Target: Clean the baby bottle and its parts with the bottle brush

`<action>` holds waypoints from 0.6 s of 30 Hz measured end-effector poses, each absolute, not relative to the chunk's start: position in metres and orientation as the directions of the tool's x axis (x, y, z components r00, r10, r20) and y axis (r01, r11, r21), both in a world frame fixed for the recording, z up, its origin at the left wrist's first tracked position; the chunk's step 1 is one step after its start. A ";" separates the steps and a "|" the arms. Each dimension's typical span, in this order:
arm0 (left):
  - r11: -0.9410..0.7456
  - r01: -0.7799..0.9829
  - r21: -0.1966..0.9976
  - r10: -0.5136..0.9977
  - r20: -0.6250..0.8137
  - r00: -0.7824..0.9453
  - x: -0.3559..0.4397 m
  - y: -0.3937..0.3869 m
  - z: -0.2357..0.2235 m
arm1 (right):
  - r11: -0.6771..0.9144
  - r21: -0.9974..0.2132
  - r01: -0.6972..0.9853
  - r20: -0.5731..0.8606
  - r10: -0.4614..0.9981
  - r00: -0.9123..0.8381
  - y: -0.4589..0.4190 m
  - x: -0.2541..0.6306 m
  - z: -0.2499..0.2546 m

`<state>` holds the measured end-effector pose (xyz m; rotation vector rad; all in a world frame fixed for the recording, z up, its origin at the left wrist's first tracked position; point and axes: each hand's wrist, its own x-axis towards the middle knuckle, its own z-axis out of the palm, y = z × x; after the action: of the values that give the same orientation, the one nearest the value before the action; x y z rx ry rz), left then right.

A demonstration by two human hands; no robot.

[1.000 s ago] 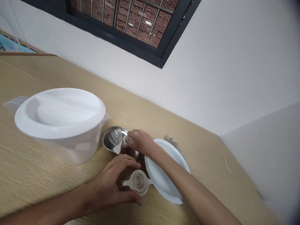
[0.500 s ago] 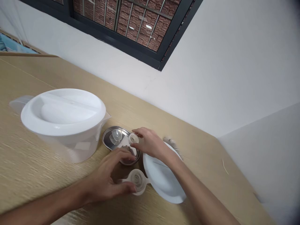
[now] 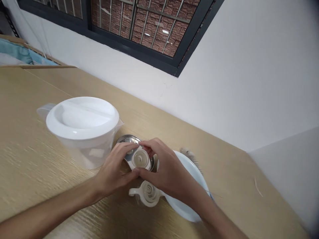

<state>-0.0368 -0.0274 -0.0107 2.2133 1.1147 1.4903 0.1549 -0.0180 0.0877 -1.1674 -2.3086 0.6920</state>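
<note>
Whitish cup (image 3: 141,159), ringed by two hands over steel

Cup's open mouth faces up toward the wearer; it sits over the near part of the steel tray (image 3: 124,139). Whether its base touches metal cannot be told. Left hand (image 3: 114,167): half curled, thumb and fingertips at the cup's left side. Right hand (image 3: 166,164): likewise half curled, gripping opposite; tips of both hands meet or nearly so. Step in hand, by judgement: a two-handed hold or adjustment of the cup. Any move from here calls for a light, even pinch, clear of its near neighbour.

Counts, going outward. Handled cup (image 3: 149,194): one, on the table (image 3: 224,172), nearer the wearer. Tray: one. Clear piece (image 3: 130,141) on it: apparently one, mostly behind left fingers. Pale blue plate (image 3: 190,167): one, partly under the right forearm. Pitcher (image 3: 89,151) with white lid (image 3: 84,116): one, left of the tray. Bristly item (image 3: 188,153): one, beyond the plate. Thin pale strip (image 3: 258,187): one, far right.
</note>
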 end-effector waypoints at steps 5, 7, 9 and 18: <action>-0.671 0.424 0.608 0.710 0.692 0.131 -0.038 -0.029 -0.002 | 0.559 -0.630 0.540 0.215 0.793 -0.570 -0.025 0.154 0.089; -0.662 0.428 0.615 0.717 0.685 0.126 -0.037 -0.029 0.001 | 0.563 -0.633 0.531 0.233 0.793 -0.563 -0.026 0.158 0.091; -0.664 0.439 0.605 0.712 0.691 0.125 -0.036 -0.030 0.002 | 0.563 -0.637 0.527 0.246 0.796 -0.553 -0.026 0.161 0.092; -0.712 0.491 0.502 0.652 0.733 0.195 -0.037 -0.027 -0.008 | 0.533 -0.652 0.540 0.247 0.822 -0.513 -0.025 0.154 0.080</action>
<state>-0.0369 -0.0272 -0.0080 2.3029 1.1121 1.5399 0.1538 -0.0253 0.0795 -1.1013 -2.2335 0.6892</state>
